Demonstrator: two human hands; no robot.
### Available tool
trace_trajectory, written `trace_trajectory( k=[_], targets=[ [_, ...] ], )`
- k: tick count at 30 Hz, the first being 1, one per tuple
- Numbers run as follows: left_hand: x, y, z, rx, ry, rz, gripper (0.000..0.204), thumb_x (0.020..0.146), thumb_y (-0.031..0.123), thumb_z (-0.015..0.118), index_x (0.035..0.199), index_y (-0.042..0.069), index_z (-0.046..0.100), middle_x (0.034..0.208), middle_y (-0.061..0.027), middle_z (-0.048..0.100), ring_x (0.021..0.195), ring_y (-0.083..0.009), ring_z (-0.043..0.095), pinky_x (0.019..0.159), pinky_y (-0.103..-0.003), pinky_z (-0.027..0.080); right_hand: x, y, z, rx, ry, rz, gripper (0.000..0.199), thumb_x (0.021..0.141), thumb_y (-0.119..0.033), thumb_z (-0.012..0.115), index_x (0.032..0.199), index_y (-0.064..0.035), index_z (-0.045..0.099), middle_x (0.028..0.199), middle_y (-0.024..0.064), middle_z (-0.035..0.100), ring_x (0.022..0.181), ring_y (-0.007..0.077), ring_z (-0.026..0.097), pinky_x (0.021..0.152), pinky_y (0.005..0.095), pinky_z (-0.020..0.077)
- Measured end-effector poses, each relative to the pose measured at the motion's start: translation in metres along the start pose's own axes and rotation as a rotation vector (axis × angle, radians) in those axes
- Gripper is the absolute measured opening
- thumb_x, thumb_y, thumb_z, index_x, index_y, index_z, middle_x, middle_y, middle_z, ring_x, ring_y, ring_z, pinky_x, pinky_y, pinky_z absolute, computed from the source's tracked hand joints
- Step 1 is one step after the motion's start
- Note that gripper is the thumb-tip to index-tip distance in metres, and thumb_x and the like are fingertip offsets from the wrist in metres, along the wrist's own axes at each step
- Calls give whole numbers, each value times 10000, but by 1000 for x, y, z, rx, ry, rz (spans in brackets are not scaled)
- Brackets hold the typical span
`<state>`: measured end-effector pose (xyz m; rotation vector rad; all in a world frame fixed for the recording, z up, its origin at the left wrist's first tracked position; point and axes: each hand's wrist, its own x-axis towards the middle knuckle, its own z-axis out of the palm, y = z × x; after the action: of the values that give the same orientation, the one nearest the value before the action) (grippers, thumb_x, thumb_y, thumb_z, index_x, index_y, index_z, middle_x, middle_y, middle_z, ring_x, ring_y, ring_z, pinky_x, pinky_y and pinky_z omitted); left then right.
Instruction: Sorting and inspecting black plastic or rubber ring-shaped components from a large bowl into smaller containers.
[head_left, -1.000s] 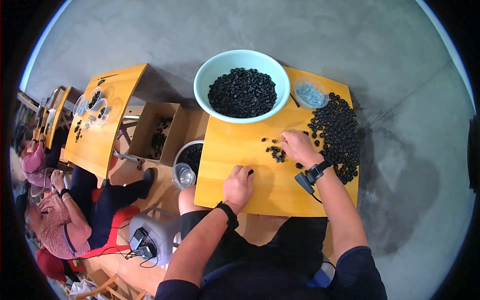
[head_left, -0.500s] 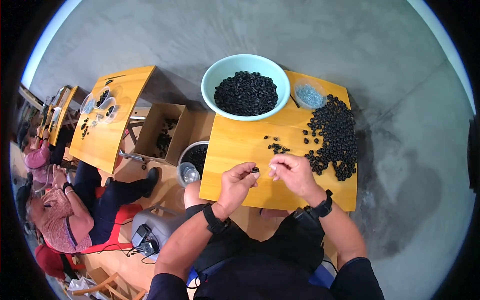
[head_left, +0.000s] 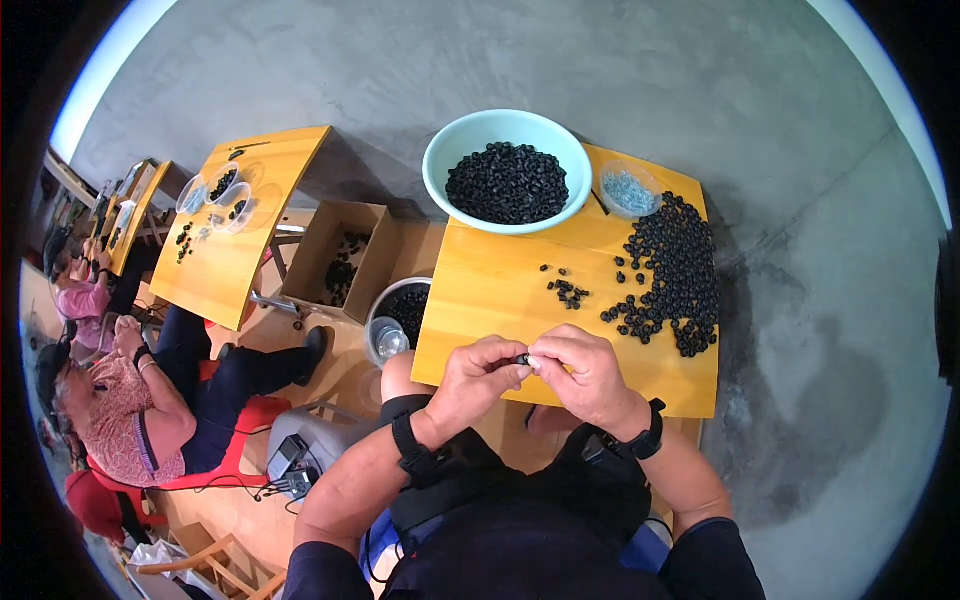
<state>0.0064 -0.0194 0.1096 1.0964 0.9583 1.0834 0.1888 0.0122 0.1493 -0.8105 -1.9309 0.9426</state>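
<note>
Just above the near edge of the wooden table [head_left: 480, 290], my hands meet fingertip to fingertip. My left hand [head_left: 472, 382] pinches a small round black part [head_left: 522, 359] between thumb and forefinger. My right hand [head_left: 585, 375] is closed in a pinch against the same part; whatever lies between its fingertips is too small to tell. Beyond the hands lies a small cluster of black pieces [head_left: 570, 293]. To their right spreads a large heap of round black parts [head_left: 680, 265].
A light-blue basin [head_left: 440, 195] full of black pieces stands at the table's far edge, beside a clear tub [head_left: 632, 190] of small silvery pieces. Left of the table are a metal pot [head_left: 378, 345] and a cardboard box [head_left: 300, 275]. Two people sit at other tables further left.
My right hand has moved left until its fingertips meet the black part in my left hand. Both hands now sit slightly lower in view, and the whole view has shifted a little.
</note>
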Motion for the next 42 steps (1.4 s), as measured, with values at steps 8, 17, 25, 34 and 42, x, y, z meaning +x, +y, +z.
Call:
trace_trajectory(
  k=[8, 17, 25, 34, 42],
  targets=[
    [-12, 18, 4, 25, -39, -50, 207, 877, 3, 661, 1079, -36, 660, 915, -44, 607, 765, -88, 587, 686, -223, 497, -8, -11, 0, -60, -4, -55, 118, 820, 54, 640, 929, 14, 659, 819, 127, 622, 692, 248, 623, 597, 319, 498],
    [-44, 26, 10, -89, -42, -235, 176, 919, 45, 633, 1075, -30, 666, 903, -29, 674, 738, -78, 615, 683, -212, 518, -36, -25, 3, -200, -101, -197, 281, 756, 54, 623, 1035, 22, 624, 861, 128, 620, 669, 269, 627, 559, 333, 512],
    [-61, 31, 17, -161, -24, -233, 171, 929, 48, 620, 1083, -17, 660, 908, -36, 671, 734, -78, 615, 683, -220, 523, -44, -27, 9, 35, -115, -172, 345, 818, 16, 610, 1162, 41, 599, 881, 121, 640, 695, 235, 632, 592, 317, 512],
    [-79, 60, -1, -199, -53, -318, 176, 931, 22, 596, 1098, -28, 624, 986, -96, 687, 774, -142, 670, 717, -259, 555, -20, 31, -15, -95, 64, 160, 100, 839, -43, 603, 919, 0, 646, 759, 127, 623, 683, 262, 618, 622, 346, 495],
    [-130, 126, -63, -137, 204, -186, 158, 873, -1, 609, 1022, -49, 635, 933, -146, 676, 752, -190, 678, 722, -312, 559, -16, 117, -56, -475, 20, 336, 102, 829, -84, 572, 811, -7, 637, 779, 179, 628, 747, 373, 617, 679, 445, 497]
  ],
)
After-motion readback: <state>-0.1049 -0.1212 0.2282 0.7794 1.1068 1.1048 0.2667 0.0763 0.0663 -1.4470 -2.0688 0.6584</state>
